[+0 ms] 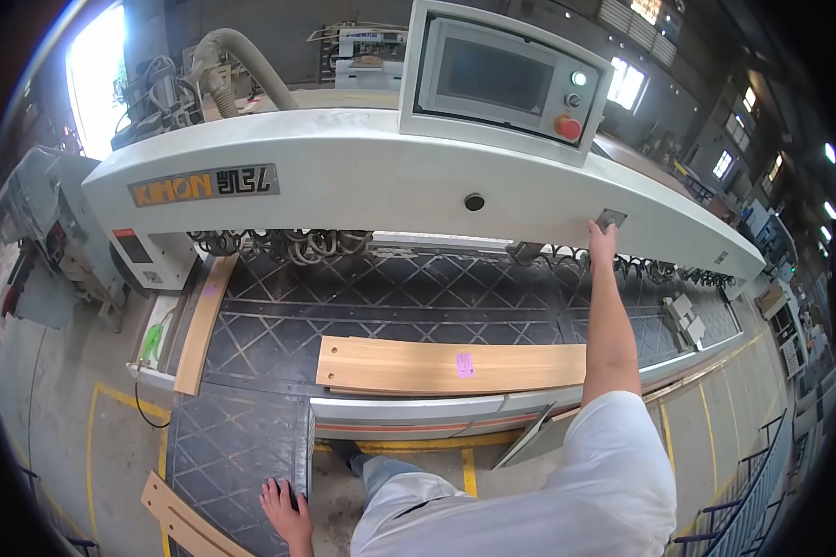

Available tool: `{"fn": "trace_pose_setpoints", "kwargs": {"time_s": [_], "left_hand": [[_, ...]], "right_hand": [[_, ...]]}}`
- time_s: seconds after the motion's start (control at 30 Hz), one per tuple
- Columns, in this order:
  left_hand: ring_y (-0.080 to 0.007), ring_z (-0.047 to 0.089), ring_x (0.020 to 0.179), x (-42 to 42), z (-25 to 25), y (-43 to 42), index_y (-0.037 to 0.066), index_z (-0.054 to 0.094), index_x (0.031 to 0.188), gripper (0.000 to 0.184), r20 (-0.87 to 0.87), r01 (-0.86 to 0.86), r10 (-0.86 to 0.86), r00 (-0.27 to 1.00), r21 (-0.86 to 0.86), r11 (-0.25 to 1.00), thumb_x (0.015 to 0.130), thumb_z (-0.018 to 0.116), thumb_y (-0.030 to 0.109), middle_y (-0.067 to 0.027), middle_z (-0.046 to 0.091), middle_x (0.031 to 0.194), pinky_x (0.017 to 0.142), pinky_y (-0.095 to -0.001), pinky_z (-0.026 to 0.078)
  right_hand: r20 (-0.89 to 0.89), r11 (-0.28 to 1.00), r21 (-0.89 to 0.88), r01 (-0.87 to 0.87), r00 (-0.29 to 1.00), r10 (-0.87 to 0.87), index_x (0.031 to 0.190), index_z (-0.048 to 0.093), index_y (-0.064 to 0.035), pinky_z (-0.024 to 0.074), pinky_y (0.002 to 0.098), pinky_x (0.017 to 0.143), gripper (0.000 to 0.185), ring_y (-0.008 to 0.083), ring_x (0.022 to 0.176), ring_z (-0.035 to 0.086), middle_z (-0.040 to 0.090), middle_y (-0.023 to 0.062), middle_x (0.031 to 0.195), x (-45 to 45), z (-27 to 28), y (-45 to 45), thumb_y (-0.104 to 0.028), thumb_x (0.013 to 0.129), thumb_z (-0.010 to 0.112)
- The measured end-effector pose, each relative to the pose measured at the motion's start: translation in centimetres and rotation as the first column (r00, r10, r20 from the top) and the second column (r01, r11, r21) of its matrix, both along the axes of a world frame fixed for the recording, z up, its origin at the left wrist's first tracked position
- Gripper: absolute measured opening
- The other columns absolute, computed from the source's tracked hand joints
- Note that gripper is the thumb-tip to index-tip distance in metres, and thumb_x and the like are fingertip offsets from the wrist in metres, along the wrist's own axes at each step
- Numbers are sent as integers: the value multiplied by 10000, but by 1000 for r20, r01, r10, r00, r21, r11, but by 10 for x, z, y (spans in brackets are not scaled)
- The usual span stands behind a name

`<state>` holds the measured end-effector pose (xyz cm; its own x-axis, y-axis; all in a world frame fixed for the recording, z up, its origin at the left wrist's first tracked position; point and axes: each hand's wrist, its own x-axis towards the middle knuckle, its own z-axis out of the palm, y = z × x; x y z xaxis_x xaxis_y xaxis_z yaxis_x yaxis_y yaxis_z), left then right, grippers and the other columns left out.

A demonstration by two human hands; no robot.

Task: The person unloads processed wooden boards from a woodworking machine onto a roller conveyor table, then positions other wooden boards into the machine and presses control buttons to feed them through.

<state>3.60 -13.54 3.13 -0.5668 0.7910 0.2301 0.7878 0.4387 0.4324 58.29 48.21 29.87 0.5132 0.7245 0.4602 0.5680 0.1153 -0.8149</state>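
The small metal plate (613, 218) is set in the right part of the machine's white beam (372, 172), and your right hand (603, 238) is up against it. The fingertips are small in the frame, so it's hard to tell whether they press the plate, pinch something there or merely touch it. Your left hand (286, 511) lies low and well away, fingers spread on the side worktop (241, 432), close to its edge and gripping nothing you can make out; a dark patch beside the fingers is unclear.

The step in hand seems to be working or steadying whatever sits at that plate. The next move calls for a steady right wrist and an arm kept clear of the coiled hoses (320, 246) under the beam.

Below your forearm, the wooden boards (409, 364), apparently stacked, lie on the dark machine bed (372, 302), a pink label on top. Your arm hides their right end. Another labelled board (200, 334) lies lengthwise at the left, and a drilled board (190, 520) is beyond your left hand. Above, the control box (492, 70) carries a screen and a red button (568, 127).
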Motion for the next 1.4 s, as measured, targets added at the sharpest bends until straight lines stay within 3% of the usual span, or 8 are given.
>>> {"fn": "trace_pose_setpoints", "kwargs": {"time_s": [0.17,0.27,0.4,0.47,0.63,0.73,1.07,1.4], "left_hand": [[-390,354,1343,3,2,6,60,573,1215,470,-35,-32,31,999,-29,999,775,653,205,-183,443,1411,1132,-529,216],[-387,365,1334,5,6,6,61,575,1210,464,-51,-50,49,997,-22,998,775,644,207,-183,457,1392,1130,-526,223],[-380,377,1325,6,10,7,62,578,1201,447,-46,-51,51,998,0,999,780,637,201,-176,470,1375,1128,-520,229],[-377,375,1327,7,14,9,60,576,1199,439,-33,-77,77,996,0,997,785,635,192,-173,470,1375,1130,-516,227],[-359,410,1302,6,18,5,82,602,1178,416,-12,-74,75,997,49,996,784,658,205,-156,498,1359,1118,-503,267],[-348,435,1285,6,19,3,80,622,1157,395,3,-125,125,992,71,990,786,668,210,-149,523,1337,1110,-493,289],[-342,431,1297,8,18,-25,69,619,1161,414,74,-302,296,952,95,949,771,668,198,-153,504,1356,1106,-485,306],[-338,434,1293,7,18,-20,70,612,1159,454,10,-305,305,952,67,950,723,667,182,-150,505,1346,1101,-486,312]], "right_hand": [[135,989,-53,136,983,-128,1469,247,42,374,351,1022,820,310,1295,439,360,225,1474,5,-10,8,-297,840,648],[-198,992,-9,-125,973,121,1448,329,21,377,371,1026,760,328,1279,453,426,219,1430,19,-7,2,-254,817,651],[94,999,-1,52,994,-51,1312,524,13,354,403,1061,557,350,1263,455,469,217,1352,-22,25,-31,-164,794,628],[305,964,258,68,941,-148,1255,570,-9,375,395,1041,457,342,1245,474,499,201,1330,-56,36,-36,-136,817,597],[585,795,444,-412,806,91,1185,627,-48,387,398,1029,354,327,1213,499,551,160,1281,-178,73,-43,-100,835,612],[763,653,462,-600,644,53,1177,633,-55,363,437,1048,344,335,1192,505,558,155,1259,-231,79,-36,-131,841,630],[639,640,666,-383,735,-225,1115,668,-112,378,432,995,289,274,1060,568,636,79,1113,-281,70,-9,-230,853,643],[597,625,701,-344,763,-249,1102,673,-131,324,449,1060,271,266,1087,546,622,64,1122,-288,65,-3,-230,852,640]]}}
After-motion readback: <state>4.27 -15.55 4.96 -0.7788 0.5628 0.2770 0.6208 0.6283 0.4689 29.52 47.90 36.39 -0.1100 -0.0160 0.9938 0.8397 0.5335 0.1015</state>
